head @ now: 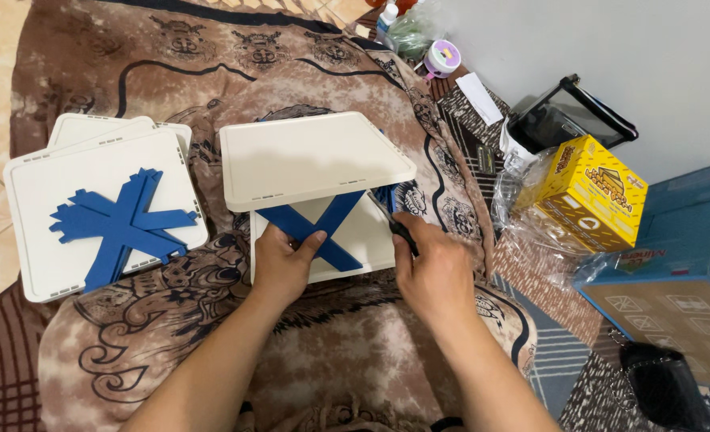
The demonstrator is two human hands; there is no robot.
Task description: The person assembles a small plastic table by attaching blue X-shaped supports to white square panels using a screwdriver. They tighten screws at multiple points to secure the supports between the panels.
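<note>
Hands worked at a small shelf unit on a brown patterned cloth [211, 88]. The left hand [281, 264] closed around the lower end of a blue cross-brace [323, 228] standing between two white square panels, the upper panel [311, 156] tilted above the lower panel [371, 240]. The right hand [435, 272] was curled shut on a dark-handled screwdriver [393, 224], its tip at the brace's right side. Well apart to the left lay a stack of white panels [59, 240] topped with loose blue braces [119, 220]. A yellow box [591, 192] sat to the right.
</note>
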